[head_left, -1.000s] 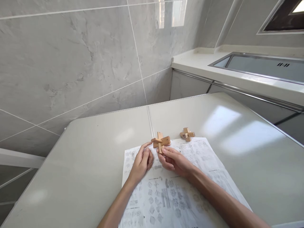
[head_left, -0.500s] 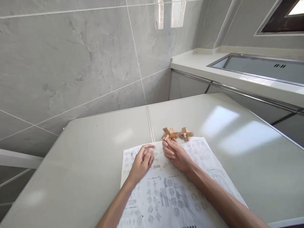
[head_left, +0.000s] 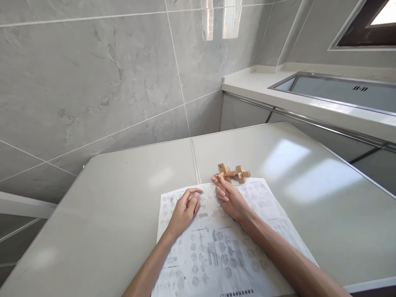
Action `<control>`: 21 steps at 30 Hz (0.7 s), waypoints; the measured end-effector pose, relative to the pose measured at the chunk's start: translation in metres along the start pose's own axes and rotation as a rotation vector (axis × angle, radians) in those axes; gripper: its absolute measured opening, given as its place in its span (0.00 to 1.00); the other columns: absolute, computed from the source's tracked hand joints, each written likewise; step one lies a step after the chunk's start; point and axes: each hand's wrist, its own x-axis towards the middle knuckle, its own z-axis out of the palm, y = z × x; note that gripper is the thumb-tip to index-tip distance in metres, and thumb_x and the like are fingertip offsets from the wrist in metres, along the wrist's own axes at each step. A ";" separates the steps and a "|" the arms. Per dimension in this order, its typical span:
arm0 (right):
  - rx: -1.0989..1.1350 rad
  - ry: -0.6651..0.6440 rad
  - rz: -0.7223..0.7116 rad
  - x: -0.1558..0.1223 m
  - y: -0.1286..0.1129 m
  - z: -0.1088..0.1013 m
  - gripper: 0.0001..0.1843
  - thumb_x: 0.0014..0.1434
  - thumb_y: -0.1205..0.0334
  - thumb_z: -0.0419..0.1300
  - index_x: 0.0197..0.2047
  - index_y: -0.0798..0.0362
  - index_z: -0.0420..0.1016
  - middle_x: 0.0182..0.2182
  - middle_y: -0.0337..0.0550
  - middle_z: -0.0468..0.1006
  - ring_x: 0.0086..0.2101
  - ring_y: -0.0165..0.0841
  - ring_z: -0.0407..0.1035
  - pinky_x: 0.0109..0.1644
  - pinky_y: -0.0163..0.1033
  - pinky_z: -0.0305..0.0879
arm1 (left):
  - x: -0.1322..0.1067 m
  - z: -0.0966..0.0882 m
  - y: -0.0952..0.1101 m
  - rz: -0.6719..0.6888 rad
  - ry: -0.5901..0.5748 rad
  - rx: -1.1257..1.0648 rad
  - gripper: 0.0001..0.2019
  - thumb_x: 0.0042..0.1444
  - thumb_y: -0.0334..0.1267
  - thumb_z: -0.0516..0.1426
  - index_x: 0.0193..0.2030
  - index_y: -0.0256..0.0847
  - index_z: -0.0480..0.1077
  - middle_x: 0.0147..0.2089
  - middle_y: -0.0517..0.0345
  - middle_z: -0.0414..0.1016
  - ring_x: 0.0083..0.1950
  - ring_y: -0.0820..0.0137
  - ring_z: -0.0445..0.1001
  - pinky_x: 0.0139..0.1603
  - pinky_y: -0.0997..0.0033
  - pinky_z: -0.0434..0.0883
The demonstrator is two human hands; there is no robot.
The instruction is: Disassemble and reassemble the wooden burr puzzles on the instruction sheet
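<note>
Two wooden burr puzzles sit on the pale table (head_left: 123, 198), just past the far edge of the instruction sheet (head_left: 222, 247). Nearer one, the wooden cross puzzle (head_left: 225, 173), is tilted w/ one bar pointing up-left; second wooden puzzle (head_left: 241, 174) is just right of it, the two look touching or nearly so, can't tell which.

Right hand (head_left: 230, 197) lies on the sheet's far part, fingers stretched toward the cross puzzle; fingertips (head_left: 216, 178) reach its near end and seem to touch it, not wrapped round it, so hand is loose, nothing grasped.

Left hand (head_left: 185, 208) rests on the sheet left of the right hand, fingers loosely curled, index tip forward on the paper, holding nothing. Both forearms cross the sheet from its near edge.

Sheet is printed w/ small puzzle diagrams. Beyond the sheet: grey marble-look tiled wall (head_left: 93, 82); to the sheet's far right, a white counter w/ steel sink (head_left: 340, 88).
</note>
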 end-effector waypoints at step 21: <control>-0.138 -0.082 0.120 -0.038 -0.008 0.020 0.17 0.63 0.51 0.73 0.48 0.52 0.78 0.39 0.41 0.80 0.22 0.22 0.61 0.19 0.28 0.59 | -0.002 -0.001 -0.009 0.116 0.001 0.070 0.23 0.72 0.58 0.52 0.57 0.40 0.72 0.25 0.68 0.58 0.25 0.73 0.56 0.27 0.74 0.57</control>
